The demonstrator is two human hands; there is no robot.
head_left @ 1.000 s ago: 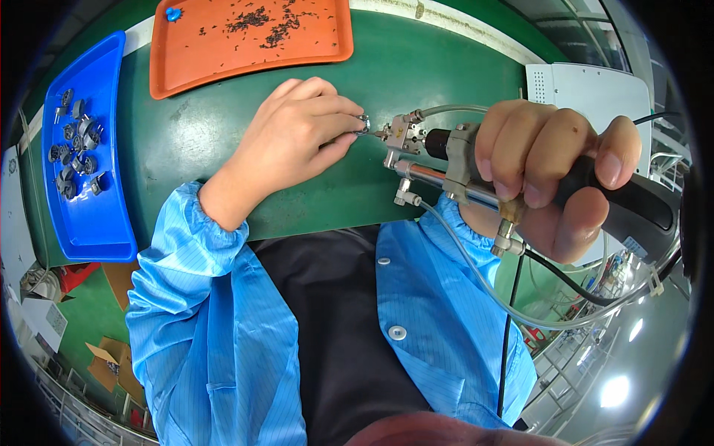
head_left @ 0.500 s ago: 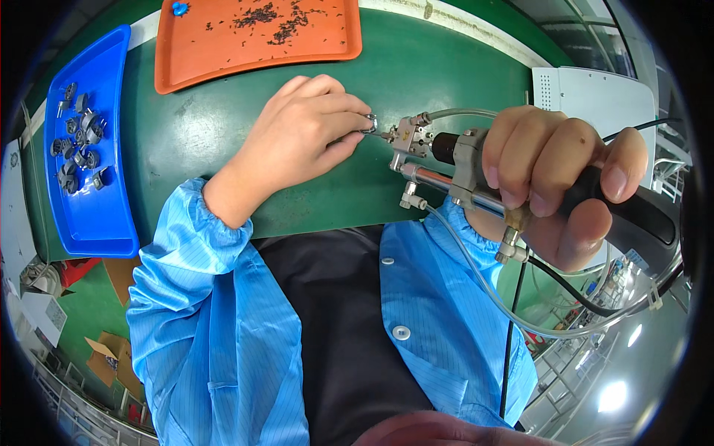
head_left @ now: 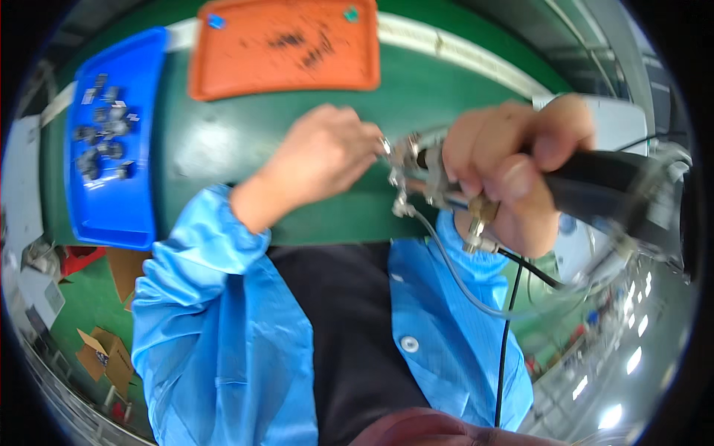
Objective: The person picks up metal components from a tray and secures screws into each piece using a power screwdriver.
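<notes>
My left hand is closed, its fingertips pinching a small shiny metallic part just above the green table. My right hand wraps round a power screwdriver with a black body, a metal head and thin hoses. The head of the screwdriver points left and meets the small part, or lies very near it; motion blur hides whether they touch. Most of the small part is covered by my left fingers.
A blue tray at the left holds several dark grey round parts. At the far side lies an orange tray with many tiny black pieces. A pale metal box stands at the right. Cardboard boxes sit lower left.
The view has shifted, so the trays appear farther right. My right hand and the screwdriver have come left, closer to my left hand. Both hands keep their holds.
</notes>
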